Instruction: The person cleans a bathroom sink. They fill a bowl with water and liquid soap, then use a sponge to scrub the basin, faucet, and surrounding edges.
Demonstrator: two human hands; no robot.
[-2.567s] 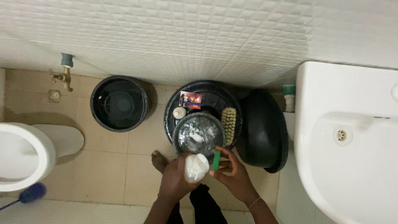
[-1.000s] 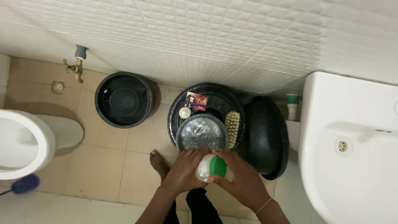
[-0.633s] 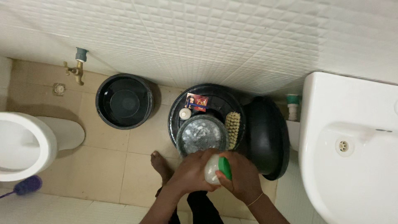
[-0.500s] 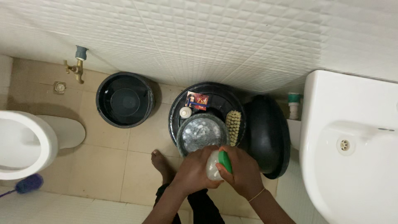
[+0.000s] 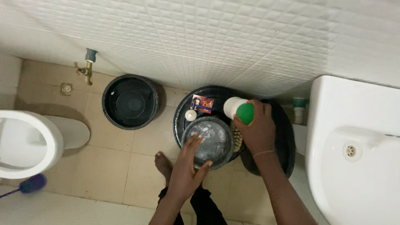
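1. I am looking down at a bathroom floor of beige tiles (image 5: 104, 166) below a white tiled wall (image 5: 208, 37), with a brass tap (image 5: 85, 68) at the far left and a toilet (image 5: 29, 141) at the left edge. A white washbasin (image 5: 358, 150) fills the right side.
2. My right hand (image 5: 256, 127) is closed round a white bottle with a green cap (image 5: 238, 109), holding it over the far right part of the wide black basin (image 5: 183, 112). The cap is on.
3. My left hand (image 5: 189, 166) is spread, fingers apart, with the fingertips resting on the near rim of the grey bowl (image 5: 210, 141) that sits inside the black basin. It grips nothing.
4. White powder or foam lies in the grey bowl, so I judge that something has already gone into it. I cannot tell whether there is water in it.
5. Beside the bowl lie a small white cap-shaped container (image 5: 191, 115) and a red and blue packet (image 5: 201, 103). A scrubbing brush (image 5: 238, 139) is mostly hidden under my right hand.
6. The brush lies untouched, so scrubbing seems not yet begun. The bottle is not yet set down.
7. A black bucket (image 5: 130, 102) stands to the left, well apart. A black lid-like tub (image 5: 287, 141) leans to the right of the basin. A purple brush (image 5: 31, 183) lies near left, and my bare foot (image 5: 163, 163) is just near the basin.
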